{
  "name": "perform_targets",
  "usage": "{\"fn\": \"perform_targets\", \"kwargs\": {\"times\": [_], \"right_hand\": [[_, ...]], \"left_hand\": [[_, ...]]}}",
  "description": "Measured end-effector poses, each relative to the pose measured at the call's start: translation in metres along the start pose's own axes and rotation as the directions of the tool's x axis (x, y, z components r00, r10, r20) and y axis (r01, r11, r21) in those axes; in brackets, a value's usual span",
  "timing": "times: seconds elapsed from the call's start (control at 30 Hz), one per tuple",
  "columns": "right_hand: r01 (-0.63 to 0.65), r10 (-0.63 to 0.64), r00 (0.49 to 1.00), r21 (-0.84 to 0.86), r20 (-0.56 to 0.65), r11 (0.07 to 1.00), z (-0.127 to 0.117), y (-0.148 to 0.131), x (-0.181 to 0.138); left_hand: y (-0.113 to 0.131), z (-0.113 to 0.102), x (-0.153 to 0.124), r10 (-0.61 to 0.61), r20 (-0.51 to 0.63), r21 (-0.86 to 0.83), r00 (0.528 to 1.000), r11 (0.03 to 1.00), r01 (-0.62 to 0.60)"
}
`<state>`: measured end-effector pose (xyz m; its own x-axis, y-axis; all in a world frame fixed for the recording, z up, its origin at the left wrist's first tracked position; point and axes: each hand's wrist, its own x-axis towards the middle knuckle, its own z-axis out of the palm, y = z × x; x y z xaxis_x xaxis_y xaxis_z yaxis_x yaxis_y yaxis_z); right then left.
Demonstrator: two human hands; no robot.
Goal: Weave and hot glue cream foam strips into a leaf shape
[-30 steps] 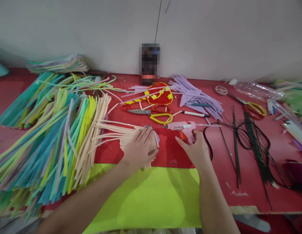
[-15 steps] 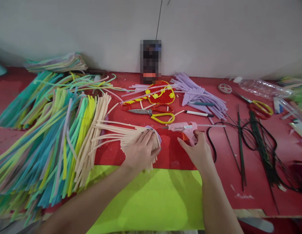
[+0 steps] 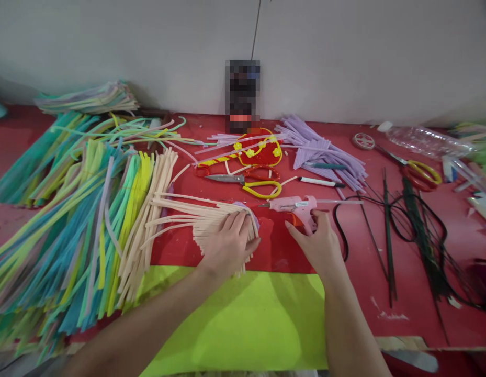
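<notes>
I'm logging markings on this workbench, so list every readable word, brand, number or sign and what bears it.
No text is readable.
Small white rectangular sticker on the pink plastic glue gun: too small to read.
Dark upright rectangular device against the wall: pixelated, nothing legible.

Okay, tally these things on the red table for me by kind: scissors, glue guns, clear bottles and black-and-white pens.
Middle scissors and right-side scissors: 2
Pink glue gun: 1
Clear bottle: 1
Black-and-white pen: 1
Total: 5
</notes>
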<state>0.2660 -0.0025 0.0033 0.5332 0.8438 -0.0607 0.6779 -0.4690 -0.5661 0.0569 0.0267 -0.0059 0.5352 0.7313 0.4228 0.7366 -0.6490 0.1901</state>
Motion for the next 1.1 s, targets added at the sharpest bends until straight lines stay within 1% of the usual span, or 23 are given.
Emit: {"fn": "perform_targets", "kwargs": {"times": [0.17, 0.27, 0.37, 0.5, 0.67, 0.73, 0.93, 1.03, 1.1], "right_hand": [[0.0, 0.0, 1.0, -0.002, -0.001, 1.0, 0.0, 0.002, 0.0], [-0.002, 0.002, 1.0, -0.006, 0.012, 1.0, 0.0, 0.002, 0.0], [0.001, 0.0, 1.0, -0.01, 0.014, 1.0, 0.0, 0.001, 0.0], [-0.005, 0.005, 1.0, -0.016, 0.005, 1.0, -0.001, -0.001, -0.002], [0.01, -0.009, 0.999, -0.029, 0.038, 1.0, -0.001, -0.001, -0.004], [0.02, -0.018, 0.999, -0.038, 0.043, 0.999, 0.0, -0.002, -0.004], [0.062, -0.061, 0.998, -0.063, 0.019, 0.996, 0.002, -0.005, -0.006], [0.076, -0.074, 0.997, -0.091, 0.024, 0.993, 0.003, -0.006, -0.007], [0.089, -0.087, 0.996, -0.098, 0.02, 0.991, 0.004, -0.006, -0.008]], "left_hand": [[-0.004, 0.0, 0.0, 0.045, -0.054, -0.023, 0.998, 0.999, -0.046], [-0.006, -0.001, 0.0, 0.035, -0.09, -0.065, 0.995, 0.997, -0.041], [-0.007, -0.003, 0.001, 0.012, -0.099, -0.123, 0.995, 0.992, -0.024], [-0.009, -0.007, 0.002, -0.057, -0.07, -0.24, 0.996, 0.97, 0.039], [-0.013, -0.01, 0.002, -0.175, -0.018, -0.368, 0.984, 0.917, 0.156], [-0.013, -0.01, 0.002, -0.204, 0.001, -0.382, 0.979, 0.905, 0.189], [-0.014, -0.008, 0.001, -0.226, 0.01, -0.38, 0.974, 0.9, 0.212], [-0.015, -0.009, 0.003, -0.272, 0.048, -0.429, 0.961, 0.863, 0.266], [-0.015, -0.011, 0.004, -0.307, 0.092, -0.482, 0.947, 0.818, 0.312]]}}
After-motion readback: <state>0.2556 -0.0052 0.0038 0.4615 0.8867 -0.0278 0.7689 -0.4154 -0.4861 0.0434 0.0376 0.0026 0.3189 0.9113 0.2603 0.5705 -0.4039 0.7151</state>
